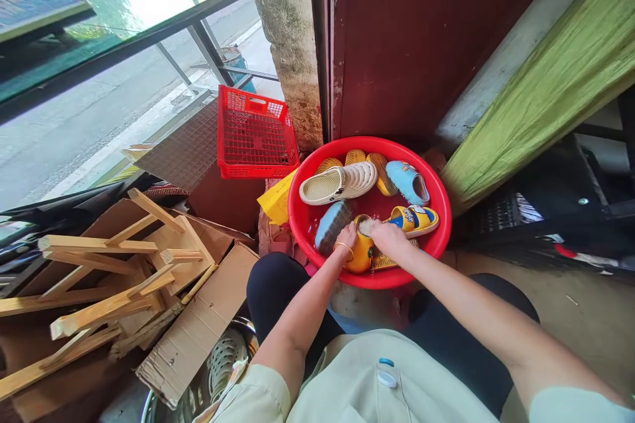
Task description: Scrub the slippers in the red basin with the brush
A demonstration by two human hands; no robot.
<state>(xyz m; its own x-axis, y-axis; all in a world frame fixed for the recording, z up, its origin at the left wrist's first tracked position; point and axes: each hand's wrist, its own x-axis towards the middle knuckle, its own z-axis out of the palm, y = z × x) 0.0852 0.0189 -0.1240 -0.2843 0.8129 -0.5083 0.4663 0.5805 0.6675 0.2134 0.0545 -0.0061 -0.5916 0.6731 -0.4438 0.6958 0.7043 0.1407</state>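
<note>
A round red basin [443, 211] holds water and several shoes. My left hand [347, 238], closed, grips the edge of a yellow clog [360, 258] near the basin's front. My right hand [389, 238] is closed on a pale brush [368, 227], which touches the opening of that clog. Behind them lies a cream clog [342, 183]. A light blue clog [407, 182] is at the back right, and a blue shoe [333, 226] rests sole up left of my left hand. To the right sits a yellow and blue sandal [419, 219].
A red crate [258, 135] stands behind the basin on the left, with a yellow packet [276, 198] nearby. Wooden stools [104, 244] and cardboard [203, 324] fill the left side. A green cloth [540, 86] hangs at the right.
</note>
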